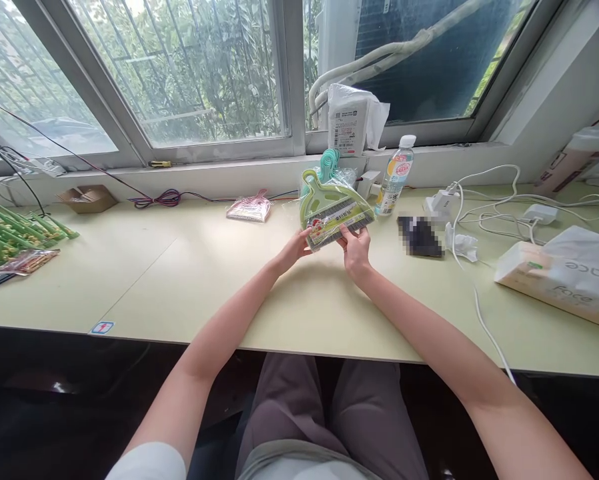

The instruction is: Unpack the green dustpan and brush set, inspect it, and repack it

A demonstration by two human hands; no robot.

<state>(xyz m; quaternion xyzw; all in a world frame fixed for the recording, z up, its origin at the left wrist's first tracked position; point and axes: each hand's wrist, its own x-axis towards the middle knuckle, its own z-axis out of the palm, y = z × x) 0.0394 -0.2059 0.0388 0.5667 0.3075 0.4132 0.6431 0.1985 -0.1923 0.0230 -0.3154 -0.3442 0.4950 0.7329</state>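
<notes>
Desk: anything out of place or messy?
Nothing spilled or damaged. White cables sprawl loosely on the right, with crumpled paper beside them. Both hands, left hand and right hand, hold the packaged green dustpan set.

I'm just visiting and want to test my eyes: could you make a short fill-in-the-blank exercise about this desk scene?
1. Both hands, left hand and right hand, hold a packaged ____ dustpan set.
2. The plastic bottle stands ____ on the desk.
3. The tissue pack lies on the person's ____ side.

Missing words: green; upright; right
</notes>
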